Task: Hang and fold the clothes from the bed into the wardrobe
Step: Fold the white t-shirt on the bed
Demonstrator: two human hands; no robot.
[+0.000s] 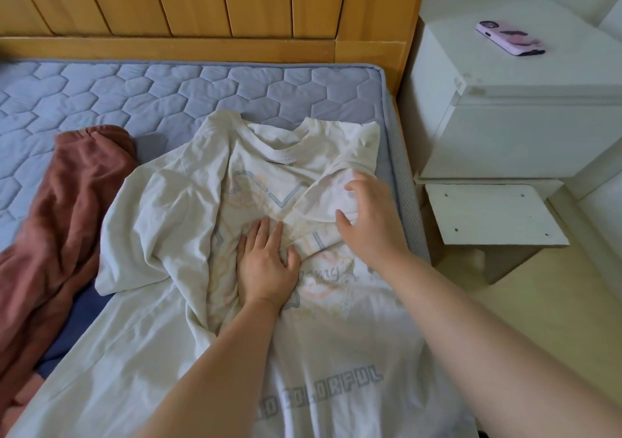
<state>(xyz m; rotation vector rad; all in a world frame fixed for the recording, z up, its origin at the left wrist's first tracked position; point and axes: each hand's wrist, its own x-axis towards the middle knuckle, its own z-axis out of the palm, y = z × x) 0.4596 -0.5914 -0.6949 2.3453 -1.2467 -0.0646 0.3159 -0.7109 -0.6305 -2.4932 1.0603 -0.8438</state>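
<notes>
A cream T-shirt [161, 222] with a faint print lies spread on the blue quilted mattress [134, 90], collar towards the wooden headboard. Its right sleeve is folded inward over the chest. My left hand [266, 265] presses flat on the middle of the shirt, fingers straight. My right hand [370, 215] hovers over the folded-in sleeve, fingers spread and relaxed, thumb touching the sleeve's edge. A rust-brown garment [64, 208] lies crumpled to the left, with a dark blue garment [77, 323] partly under it.
The wooden headboard [202, 6] runs along the far side. Right of the bed stands a white nightstand [525, 107] with a pink phone [510, 37] on top. A low white stool [494, 215] sits in front of it on the pale floor.
</notes>
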